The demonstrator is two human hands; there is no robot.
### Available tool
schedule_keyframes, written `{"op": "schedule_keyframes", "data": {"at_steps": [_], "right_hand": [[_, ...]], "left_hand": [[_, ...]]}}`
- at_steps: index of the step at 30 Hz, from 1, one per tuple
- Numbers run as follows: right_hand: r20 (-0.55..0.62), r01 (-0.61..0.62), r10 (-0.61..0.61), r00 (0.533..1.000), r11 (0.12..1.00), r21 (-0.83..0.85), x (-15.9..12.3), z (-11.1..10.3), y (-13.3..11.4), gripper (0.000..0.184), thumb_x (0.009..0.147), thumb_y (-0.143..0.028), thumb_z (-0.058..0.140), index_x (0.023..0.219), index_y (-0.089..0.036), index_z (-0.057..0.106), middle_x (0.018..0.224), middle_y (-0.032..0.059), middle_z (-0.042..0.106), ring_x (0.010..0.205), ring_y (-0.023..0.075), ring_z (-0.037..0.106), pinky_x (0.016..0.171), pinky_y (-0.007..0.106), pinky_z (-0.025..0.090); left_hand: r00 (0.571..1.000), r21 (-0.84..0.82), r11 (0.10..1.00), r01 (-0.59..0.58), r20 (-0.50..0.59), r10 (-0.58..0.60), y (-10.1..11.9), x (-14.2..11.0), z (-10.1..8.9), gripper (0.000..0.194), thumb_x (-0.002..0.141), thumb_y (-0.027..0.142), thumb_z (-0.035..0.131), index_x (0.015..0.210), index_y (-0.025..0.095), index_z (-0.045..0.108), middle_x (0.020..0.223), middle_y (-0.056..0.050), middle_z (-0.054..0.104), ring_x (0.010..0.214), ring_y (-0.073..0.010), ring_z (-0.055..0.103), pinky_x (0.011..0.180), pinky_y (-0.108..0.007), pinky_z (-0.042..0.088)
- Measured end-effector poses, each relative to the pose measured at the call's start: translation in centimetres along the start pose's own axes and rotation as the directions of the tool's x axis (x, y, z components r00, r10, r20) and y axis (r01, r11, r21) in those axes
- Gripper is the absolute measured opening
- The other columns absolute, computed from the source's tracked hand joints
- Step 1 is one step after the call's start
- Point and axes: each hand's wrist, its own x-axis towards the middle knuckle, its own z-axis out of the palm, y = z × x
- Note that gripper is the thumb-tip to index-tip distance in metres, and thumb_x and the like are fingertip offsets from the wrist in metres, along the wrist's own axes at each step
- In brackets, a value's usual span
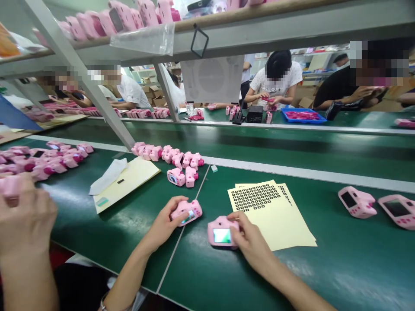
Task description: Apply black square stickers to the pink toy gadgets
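A pink toy camera with its back turned up (195, 208) is in the left hand (170, 215), and a second pink toy camera (214, 226) is in the right hand (248, 235), just beside the first; both screens are lit. Each hand is closed on its own camera by one side only, thumb on the back and fingers at the top or far side. Whether either camera bears on the green tabletop (201, 276) cannot be told.

The likeliest trouble is a knock between the two cameras, since only a narrow gap parts them. Either could also swivel or slip, because one-sided grips leave the opposite end free. The left thumb lies across part of its screen and might smear it; the right thumb, pressed over the edge beyond its screen, could push a button hidden there. A sweep of the right arm might drag the cream label sheets (288, 226) that lie beside that hand.

The left forearm reaches up and inward from the lower edge, its wrist nearly straight; the right forearm slants in from the lower right, index finger along the camera's top corner. Farther left, a co-worker's hand (27, 211) holds another pink item, blurred.
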Motion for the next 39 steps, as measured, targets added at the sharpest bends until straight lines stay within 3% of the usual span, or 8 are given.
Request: {"op": "schedule_keyframes", "data": {"at_steps": [3, 6, 11, 17, 28, 39], "right_hand": [[-0.018, -0.152, 0.164, 0.986, 0.942, 0.298, -0.6, -3.0, 0.1, 0.042, 0.089, -0.058, 0.042, 0.109, -0.021, 0.047, 0.078, 0.0, 0.059, 0.055, 0.0107, 0.056, 0.051, 0.024, 0.05], [-0.1, -0.118, 0.155, 0.983, 0.945, 0.304, -1.2, -6.0, 0.1, 0.047, 0.087, -0.061, 0.046, 0.109, -0.019, 0.049, 0.076, 0.0005, 0.06, 0.057, 0.0097, 0.055, 0.056, 0.023, 0.049], [-0.257, -0.08, 0.159, 0.953, 0.953, 0.291, -1.3, -9.8, 1.1, 0.046, 0.084, -0.059, 0.053, 0.108, -0.019, 0.05, 0.078, 0.0022, 0.062, 0.055, 0.0104, 0.054, 0.047, 0.021, 0.044], [-0.465, -0.05, 0.227, 0.856, 0.931, 0.362, -0.8, -10.9, 1.9, 0.045, 0.079, -0.058, 0.06, 0.1, -0.018, 0.055, 0.076, 0.0006, 0.056, 0.052, 0.0063, 0.045, 0.039, 0.014, 0.033], [-0.507, 0.035, 0.173, 0.844, 0.926, 0.375, -0.1, -11.8, 4.0, 0.032, 0.079, -0.047, 0.058, 0.094, -0.018, 0.055, 0.072, -0.0006, 0.054, 0.054, 0.0067, 0.041, 0.042, 0.015, 0.026], [-0.527, 0.077, 0.138, 0.838, 0.928, 0.364, -0.3, -12.0, 4.7, 0.026, 0.079, -0.042, 0.057, 0.091, -0.019, 0.057, 0.081, 0.0019, 0.059, 0.061, 0.0106, 0.049, 0.048, 0.018, 0.034]], "left_hand": [[0.996, -0.362, 0.928, 0.088, 0.006, -0.092, 1.2, 0.3, 1.3, 0.048, 0.079, 0.044, 0.065, 0.119, 0.026, 0.046, 0.119, -0.004, 0.057, 0.097, -0.0163, 0.062, 0.084, -0.034, 0.058], [0.99, -0.559, 0.818, 0.14, 0.076, -0.117, 2.8, 1.2, 3.2, 0.047, 0.076, 0.035, 0.07, 0.118, 0.029, 0.05, 0.12, -0.002, 0.054, 0.089, -0.0134, 0.063, 0.07, -0.029, 0.061], [0.985, -0.608, 0.778, 0.16, 0.153, -0.083, 4.4, 3.7, 7.7, 0.046, 0.07, 0.032, 0.075, 0.11, 0.024, 0.055, 0.099, -0.001, 0.056, 0.068, -0.0068, 0.058, 0.041, -0.012, 0.046], [0.975, -0.512, 0.851, 0.117, 0.223, 0.0, 5.2, 5.6, 11.9, 0.047, 0.064, 0.031, 0.08, 0.101, 0.019, 0.053, 0.088, -0.001, 0.059, 0.062, -0.0082, 0.058, 0.037, -0.011, 0.039], [0.98, -0.477, 0.872, 0.109, 0.199, -0.013, 4.4, 6.0, 12.3, 0.039, 0.065, 0.03, 0.077, 0.095, 0.018, 0.054, 0.078, 0.001, 0.057, 0.051, -0.0037, 0.049, 0.033, -0.01, 0.033], [0.98, -0.481, 0.87, 0.111, 0.196, -0.016, 4.2, 5.8, 12.4, 0.039, 0.063, 0.028, 0.078, 0.093, 0.018, 0.055, 0.075, 0.001, 0.057, 0.049, -0.0046, 0.048, 0.031, -0.011, 0.032]]}}
